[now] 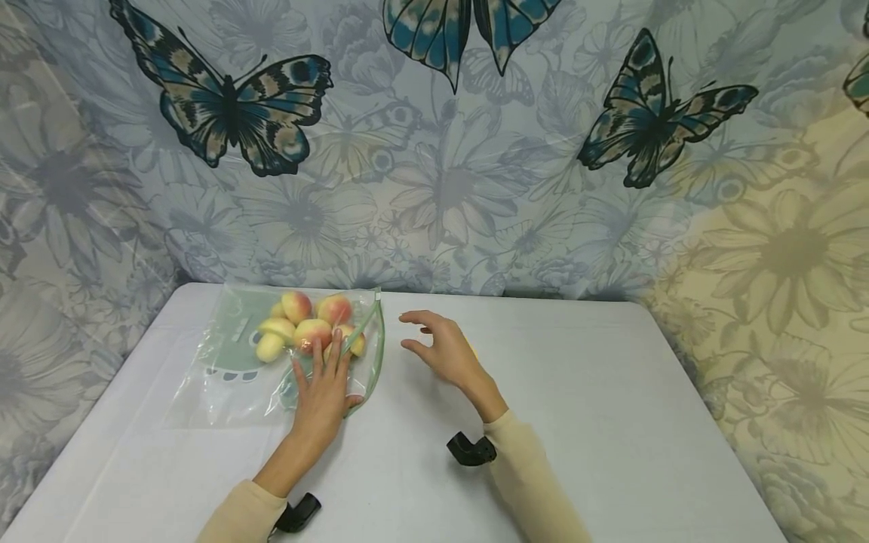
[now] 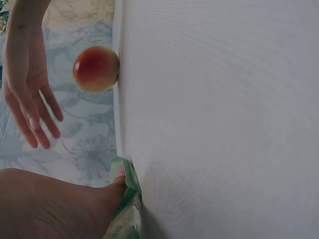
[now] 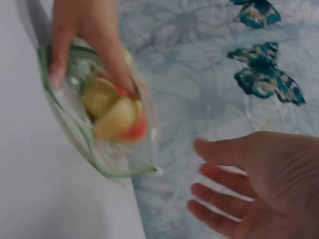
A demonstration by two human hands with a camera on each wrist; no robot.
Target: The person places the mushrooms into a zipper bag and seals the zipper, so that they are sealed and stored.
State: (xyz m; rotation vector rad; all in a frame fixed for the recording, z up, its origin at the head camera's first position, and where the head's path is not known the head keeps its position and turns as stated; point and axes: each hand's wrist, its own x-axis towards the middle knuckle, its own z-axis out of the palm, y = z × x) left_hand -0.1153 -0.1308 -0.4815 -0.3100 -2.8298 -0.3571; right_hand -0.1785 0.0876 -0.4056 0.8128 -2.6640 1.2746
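A clear zip bag (image 1: pixel 224 407) with a green-edged mouth lies on the table, its opening toward the right. Inside are several red-and-yellow peaches (image 1: pixel 312 334) and paler yellow fruits (image 1: pixel 270 348). My left hand (image 1: pixel 319 403) rests on the bag by its mouth, fingers straight and spread. In the right wrist view that hand's thumb and fingers spread the mouth apart, and its thumb (image 2: pixel 119 181) is tucked at the green edge. To the right of the bag, my right hand (image 1: pixel 444 351) hovers with loosely bent fingers and nothing in it. Another peach (image 2: pixel 95 68) sits outside the bag, mostly hidden behind the right hand in the head view.
A white cloth covers the table (image 1: pixel 611 422). Behind it hangs a floral backdrop (image 1: pixel 448 188) with large butterflies. Black wrist cameras (image 1: pixel 471 449) are strapped by both sleeves.
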